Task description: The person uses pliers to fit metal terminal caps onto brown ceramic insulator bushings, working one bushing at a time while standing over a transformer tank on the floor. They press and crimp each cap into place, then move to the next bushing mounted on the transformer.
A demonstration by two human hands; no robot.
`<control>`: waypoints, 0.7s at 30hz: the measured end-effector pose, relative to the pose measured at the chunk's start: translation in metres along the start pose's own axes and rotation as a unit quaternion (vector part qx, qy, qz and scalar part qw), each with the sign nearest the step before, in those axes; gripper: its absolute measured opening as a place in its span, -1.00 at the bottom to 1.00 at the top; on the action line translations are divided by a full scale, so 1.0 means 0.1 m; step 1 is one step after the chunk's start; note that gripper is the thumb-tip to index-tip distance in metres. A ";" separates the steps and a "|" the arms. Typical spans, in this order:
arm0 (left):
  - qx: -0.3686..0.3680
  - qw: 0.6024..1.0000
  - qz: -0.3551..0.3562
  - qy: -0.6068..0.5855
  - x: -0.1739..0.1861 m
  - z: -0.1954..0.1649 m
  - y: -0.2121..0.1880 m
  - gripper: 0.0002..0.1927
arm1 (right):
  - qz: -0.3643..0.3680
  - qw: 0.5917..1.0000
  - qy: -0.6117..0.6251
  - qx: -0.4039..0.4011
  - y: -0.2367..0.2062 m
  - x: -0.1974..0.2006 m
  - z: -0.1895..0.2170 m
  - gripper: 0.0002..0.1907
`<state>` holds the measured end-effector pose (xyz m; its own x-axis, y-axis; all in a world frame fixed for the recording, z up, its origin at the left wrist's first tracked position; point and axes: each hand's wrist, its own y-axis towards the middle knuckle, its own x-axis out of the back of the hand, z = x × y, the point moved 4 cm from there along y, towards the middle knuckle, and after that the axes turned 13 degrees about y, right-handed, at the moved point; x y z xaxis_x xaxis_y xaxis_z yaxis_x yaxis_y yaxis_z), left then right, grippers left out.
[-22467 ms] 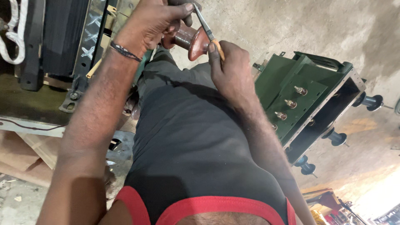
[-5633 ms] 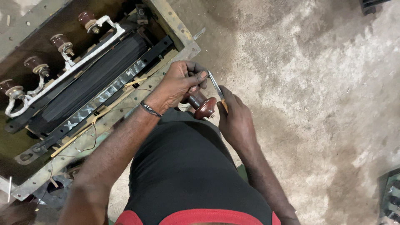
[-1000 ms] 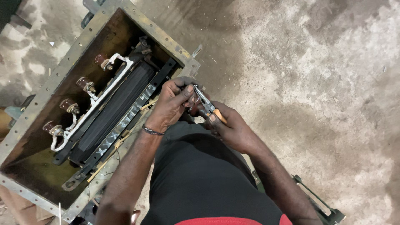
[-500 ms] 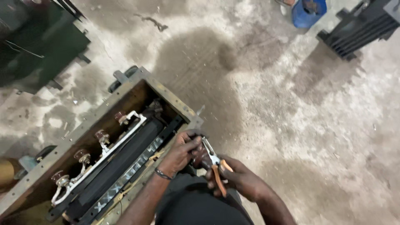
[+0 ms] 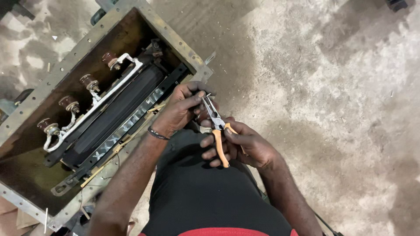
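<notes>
Left of the pliers, an open metal transformer tank (image 5: 65, 65) sits on the concrete floor (image 5: 332, 100), four brown insulators (image 5: 70, 104) lined up inside. Just beside its near corner, the left hand (image 5: 181, 111) has fingers curled shut around a small part, mostly hidden. The right hand (image 5: 245, 146) grips the orange-handled pliers (image 5: 217, 131), whose tips meet that part.

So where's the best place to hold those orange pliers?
Probably by the two orange handles, coming from the handle end nearest the person, as the right hand does. The pliers narrow to thin metal tips pointing away toward the left hand, so the covered handles give the fuller, safer grip for squeezing.
</notes>
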<state>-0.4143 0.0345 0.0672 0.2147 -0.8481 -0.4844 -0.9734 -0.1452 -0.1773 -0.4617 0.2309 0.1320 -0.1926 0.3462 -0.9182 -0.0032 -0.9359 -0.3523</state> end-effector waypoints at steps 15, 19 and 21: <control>-0.005 0.999 0.032 0.024 -0.03 0.11 0.01 -0.72 | -0.172 0.955 -0.239 0.042 -0.04 -0.06 -0.01 -0.64; -0.017 0.999 0.036 0.013 -0.06 0.14 0.04 -0.77 | -0.226 0.844 -0.481 0.078 -0.03 -0.19 0.09 -0.70; -0.017 0.999 0.034 0.013 -0.07 0.14 0.06 -0.76 | -0.241 0.823 -0.508 0.074 -0.04 -0.22 0.12 -0.69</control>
<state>-0.4203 0.0467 0.0572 0.1457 -0.8692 -0.4726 -0.9880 -0.1030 -0.1152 -0.4694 0.2267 0.1557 -0.8552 0.5178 -0.0247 -0.4259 -0.7289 -0.5359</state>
